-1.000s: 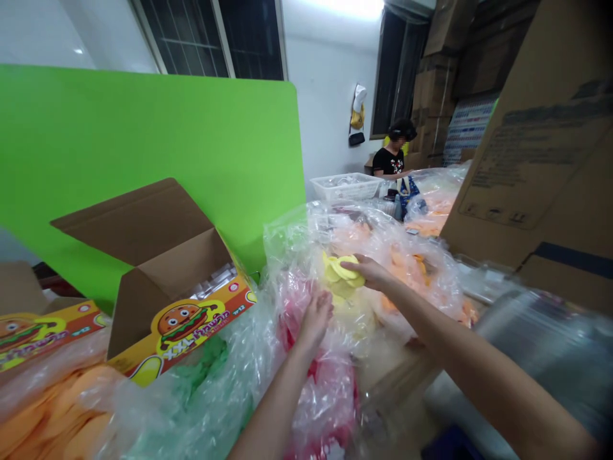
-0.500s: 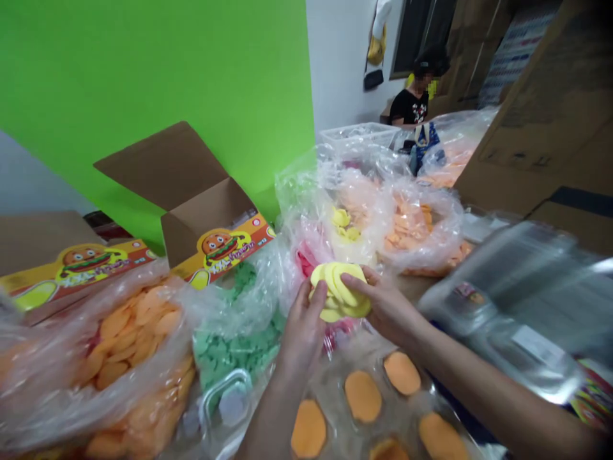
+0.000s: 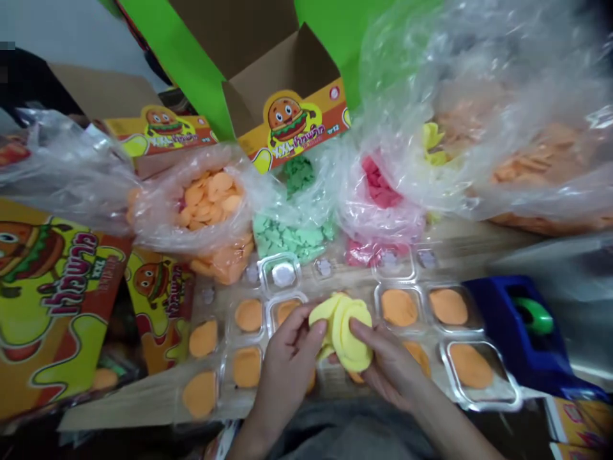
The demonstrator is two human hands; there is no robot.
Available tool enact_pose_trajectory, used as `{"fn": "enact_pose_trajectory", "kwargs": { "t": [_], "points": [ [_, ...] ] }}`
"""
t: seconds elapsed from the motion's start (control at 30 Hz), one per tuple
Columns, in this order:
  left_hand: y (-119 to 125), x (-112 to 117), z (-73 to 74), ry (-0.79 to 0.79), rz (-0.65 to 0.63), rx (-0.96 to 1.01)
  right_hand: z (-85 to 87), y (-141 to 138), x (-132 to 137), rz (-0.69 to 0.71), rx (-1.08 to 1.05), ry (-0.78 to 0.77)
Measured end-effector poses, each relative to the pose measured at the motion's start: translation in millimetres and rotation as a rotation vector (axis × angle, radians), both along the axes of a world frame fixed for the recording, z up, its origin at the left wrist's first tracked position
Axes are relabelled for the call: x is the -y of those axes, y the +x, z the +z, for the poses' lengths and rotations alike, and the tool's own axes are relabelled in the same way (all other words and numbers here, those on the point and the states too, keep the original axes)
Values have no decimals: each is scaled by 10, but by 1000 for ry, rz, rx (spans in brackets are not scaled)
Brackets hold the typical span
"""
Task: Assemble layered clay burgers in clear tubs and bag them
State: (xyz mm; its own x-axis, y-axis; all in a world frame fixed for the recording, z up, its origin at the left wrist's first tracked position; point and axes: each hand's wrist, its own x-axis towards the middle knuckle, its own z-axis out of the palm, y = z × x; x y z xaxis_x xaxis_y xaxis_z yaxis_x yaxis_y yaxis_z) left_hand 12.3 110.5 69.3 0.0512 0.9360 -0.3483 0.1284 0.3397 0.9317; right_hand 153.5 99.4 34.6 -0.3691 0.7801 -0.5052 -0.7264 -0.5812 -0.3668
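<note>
Between my two hands is a loose stack of thin yellow oval pieces (image 3: 352, 335), fanned a little. My left hand (image 3: 292, 351) grips its left side, thumb on top. On the right side my right hand (image 3: 390, 361) pinches the stack with its thumb across the face. Below and around the hands, clear plastic trays (image 3: 479, 374) stand in rows on the wooden table (image 3: 129, 402). Most hold one flat orange piece (image 3: 400, 306) in each compartment. The hands partly hide several of the middle trays.
Behind the trays stand plastic bags of orange pieces (image 3: 211, 198), green pieces (image 3: 297, 236) and pink pieces (image 3: 380, 182). An open printed carton (image 3: 297, 121) is at the back. A blue tape dispenser (image 3: 507, 332) sits at the right, a printed box (image 3: 52, 306) at the left.
My view has tilted down and turned left, bringing the tray rows into sight. Both hands have come back toward me over the trays, still holding the yellow pieces.
</note>
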Motion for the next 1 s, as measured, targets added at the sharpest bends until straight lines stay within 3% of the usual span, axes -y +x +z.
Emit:
{"fn": "enact_pose_trajectory", "kwargs": {
  "t": [0.17,0.37,0.5,0.67,0.87,0.93,1.0],
  "points": [
    [-54,261,-214,-261,24,148,-57,64,211,97,93,-82],
    [63,221,-307,-284,41,181,7,385,334,0,326,-246],
    [178,-38,-322,-190,146,100,-32,684,351,-142,431,-353],
    [191,-231,-388,37,144,-172,-95,917,344,-224,510,-302],
    [-373,-115,-537,351,364,-441,-94,950,346,-210,470,-379],
    [-560,-54,-610,514,150,-672,-105,944,319,-183,457,-426],
    [-662,2,-683,671,-198,-900,-113,931,275,-170,470,-467]
  ]
}}
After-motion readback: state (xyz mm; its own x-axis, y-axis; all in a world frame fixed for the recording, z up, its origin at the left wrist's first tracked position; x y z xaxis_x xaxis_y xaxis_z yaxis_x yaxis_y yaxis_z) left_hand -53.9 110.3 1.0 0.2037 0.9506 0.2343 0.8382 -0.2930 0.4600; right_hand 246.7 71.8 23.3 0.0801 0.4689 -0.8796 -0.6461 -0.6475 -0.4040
